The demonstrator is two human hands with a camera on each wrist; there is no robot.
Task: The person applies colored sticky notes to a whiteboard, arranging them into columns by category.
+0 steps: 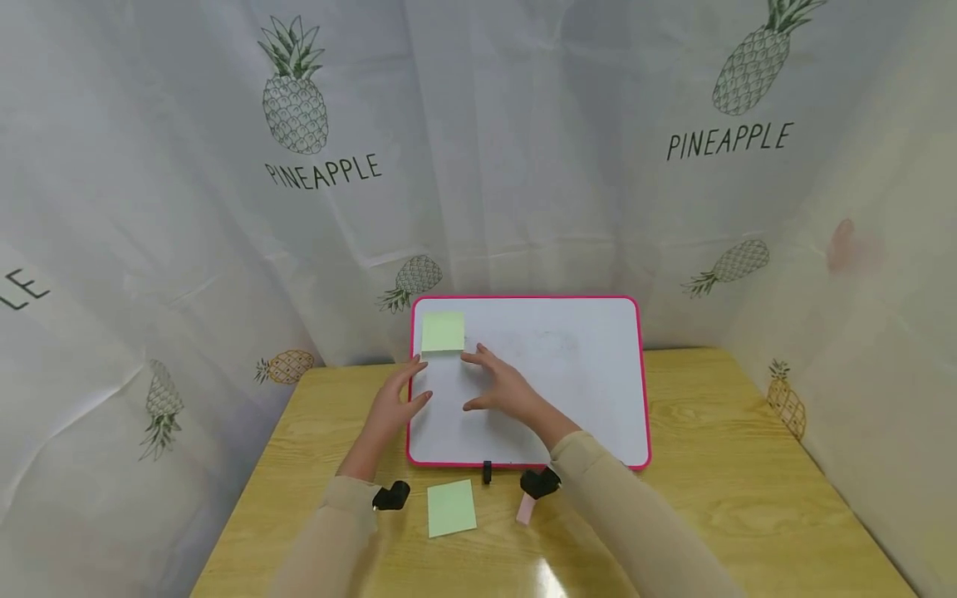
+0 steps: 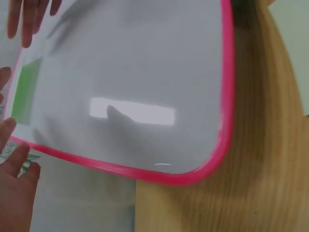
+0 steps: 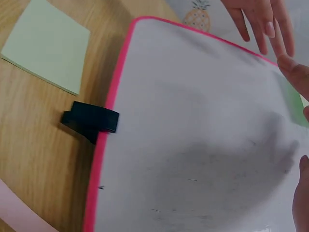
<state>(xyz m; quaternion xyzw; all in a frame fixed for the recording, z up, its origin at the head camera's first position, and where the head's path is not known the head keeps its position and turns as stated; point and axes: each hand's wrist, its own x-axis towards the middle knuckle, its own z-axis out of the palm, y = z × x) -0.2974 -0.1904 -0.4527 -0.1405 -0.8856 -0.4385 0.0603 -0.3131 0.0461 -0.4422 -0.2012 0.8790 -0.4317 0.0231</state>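
One white curtain (image 1: 516,208) printed with seven visible pineapples spreads behind everything, and one wooden bench (image 1: 718,432) reaches to it, its left and right edges running along the cloth. On the bench sits a single whiteboard (image 1: 568,390) with a pink rim, its top edge rising above the bench's back edge in the head view; wood shows at its left, right and front, and the broad white right half of its face gives room for moving. Two beige sleeves lead to two hands, the left hand (image 1: 392,401) by the board's left edge and the right hand (image 1: 508,389) over its face, both released, fingers spread and grasping nothing; whether any fingertip touches the board cannot be told. Pale green squares number two: a sticky note (image 1: 444,332) in the board's upper left corner, just above the hands, and a green pad (image 1: 452,508) on the bench before the board. One pink piece (image 1: 526,509) lies right of the pad, partly hidden, and one small black clip (image 1: 488,473) straddles the lower rim.
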